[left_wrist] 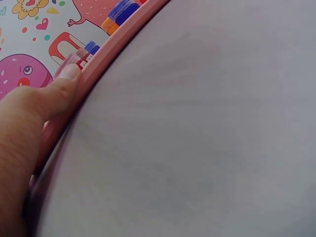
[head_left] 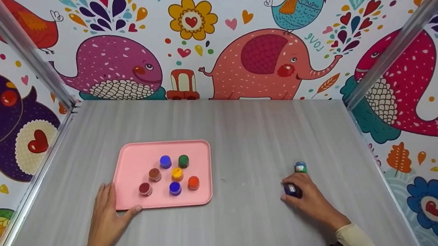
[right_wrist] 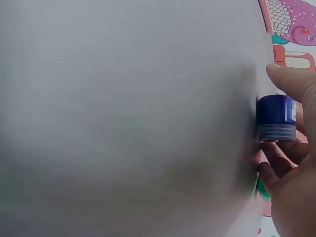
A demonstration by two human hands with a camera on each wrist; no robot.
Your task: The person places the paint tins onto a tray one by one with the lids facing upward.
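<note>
In the head view, a pink tray [head_left: 130, 159] carries several small paint jars, among them an orange-red jar [head_left: 193, 182], a yellow jar [head_left: 177, 174] and a dark green jar [head_left: 183, 161]. At its near left corner rests my left hand [head_left: 108, 218], fingers straight along the side, thumb on the front rim. The left wrist view shows that thumb [left_wrist: 61, 89] touching the rim. To the right, my right hand [head_left: 311, 196] is spread around a dark blue paint jar [right_wrist: 276, 111], which looks to be lying on its side. A gap shows between thumb and jar.
Just beyond the right hand is another jar [head_left: 300, 167], blue and green, partly hidden by the fingers. Grey tabletop [head_left: 249, 141] lies between tray and right hand. Printed panels [head_left: 192, 66] stand along the back and both sides.
</note>
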